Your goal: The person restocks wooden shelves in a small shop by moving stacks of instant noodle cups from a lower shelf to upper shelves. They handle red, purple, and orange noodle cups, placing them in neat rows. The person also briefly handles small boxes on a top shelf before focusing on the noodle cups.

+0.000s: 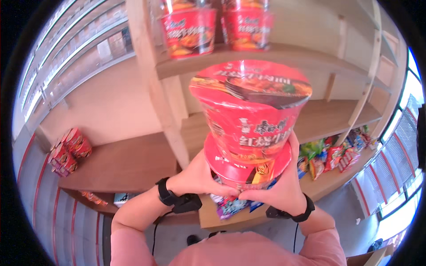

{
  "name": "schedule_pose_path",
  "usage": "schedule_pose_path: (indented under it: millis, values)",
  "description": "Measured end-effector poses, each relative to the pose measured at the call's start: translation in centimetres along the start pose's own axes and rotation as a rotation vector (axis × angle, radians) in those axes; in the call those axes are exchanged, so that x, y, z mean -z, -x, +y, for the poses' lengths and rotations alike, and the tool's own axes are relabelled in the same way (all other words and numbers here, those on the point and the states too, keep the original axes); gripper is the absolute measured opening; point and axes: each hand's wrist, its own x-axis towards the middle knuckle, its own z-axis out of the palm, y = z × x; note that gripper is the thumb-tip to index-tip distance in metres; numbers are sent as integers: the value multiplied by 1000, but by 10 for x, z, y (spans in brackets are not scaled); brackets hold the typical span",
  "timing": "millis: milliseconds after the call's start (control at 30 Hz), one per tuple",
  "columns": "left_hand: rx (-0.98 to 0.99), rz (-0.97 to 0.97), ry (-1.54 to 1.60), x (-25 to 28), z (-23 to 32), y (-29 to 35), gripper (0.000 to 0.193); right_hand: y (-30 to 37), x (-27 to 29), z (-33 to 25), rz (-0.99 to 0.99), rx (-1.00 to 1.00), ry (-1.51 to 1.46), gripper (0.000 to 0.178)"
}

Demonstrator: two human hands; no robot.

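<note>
Two red instant noodle tubs are stacked in front of me, one on the other. The upper noodle tub (248, 119) has a wide lid with a picture of food and tilts a little toward me. Beneath it, the lower noodle tub (235, 170) is gripped from both sides. My left hand (199, 177) curls round its left side and my right hand (279, 190) round its right. Both thumbs come close together at the front, near its base. Much of the lower tub is hidden by my hands and the tub above.
More red noodle tubs (189, 33) stand stacked on the upper wooden shelf (284, 55). Bagged snacks (330, 157) lie along the lower shelf. At left, red packs (71, 148) sit on a brown cabinet top (120, 164). A wooden upright (153, 75) rises left of the tubs.
</note>
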Motion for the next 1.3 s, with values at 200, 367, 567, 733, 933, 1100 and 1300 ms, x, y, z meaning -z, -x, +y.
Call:
schedule_pose_path:
  millis: [200, 367, 567, 733, 933, 1100, 1300]
  values:
    - [-8, -21, 190, -37, 0, -50, 101, -8, 63, -12, 145, 23, 29, 121]
    - [-74, 106, -119, -23, 10, -41, 93, -47, 121, -34, 370, 52, 213, 107]
    - [-335, 695, -816, 45, 29, -16, 78, -144, 181, -45, 467, 217, 268, 86]
    - [-310, 1070, -1101, 87, 21, -16, 79, -206, 205, 5, 441, 265, 256, 86]
    - [-40, 968, -1109, 119, -33, -5, 78, -245, 209, 54, 418, 90, 285, 94]
    - [-43, 940, -858, 113, -34, -10, 68, -263, 214, 70, 319, -19, 273, 95]
    - [-39, 953, -754, 104, -25, -16, 52, -291, 225, 74, 157, -142, 436, 77]
